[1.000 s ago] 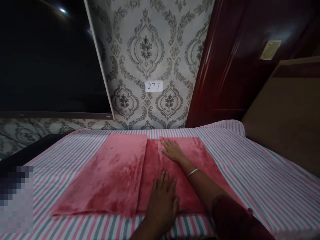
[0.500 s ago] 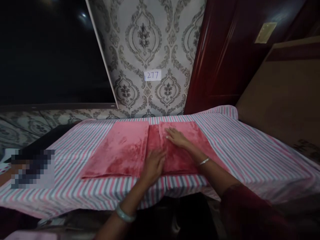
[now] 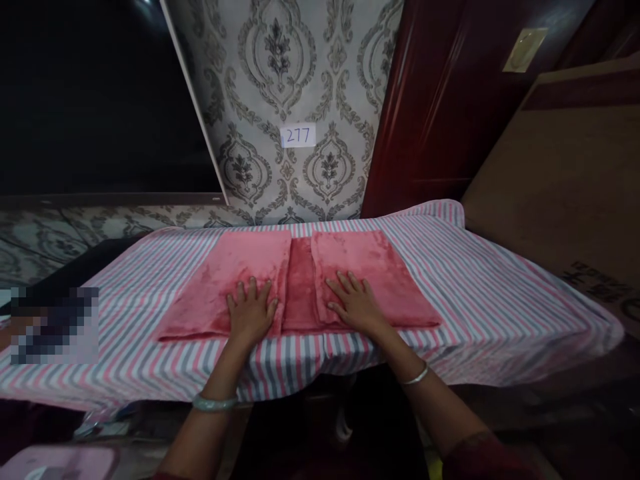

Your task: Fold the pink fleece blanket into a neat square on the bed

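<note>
A pink plush cloth lies flat with its left and right sides folded inward, a narrow gap running between the two folded edges. On the left panel, close to the inner edge, my left hand rests palm down with fingers spread. My right hand lies flat on the right panel beside the gap, its fingers also apart. Neither hand grips anything. Darker patches show in the pile around both hands.
A striped tablecloth covers the table under the cloth. A dark screen stands behind on the left, and a cardboard box on the right. A paper marked 277 is on the patterned wall. A blurred-out patch covers something at far left.
My left hand has moved left from the gap onto the left panel. My right hand has slid toward the near edge of the right panel. The view has shifted slightly.
</note>
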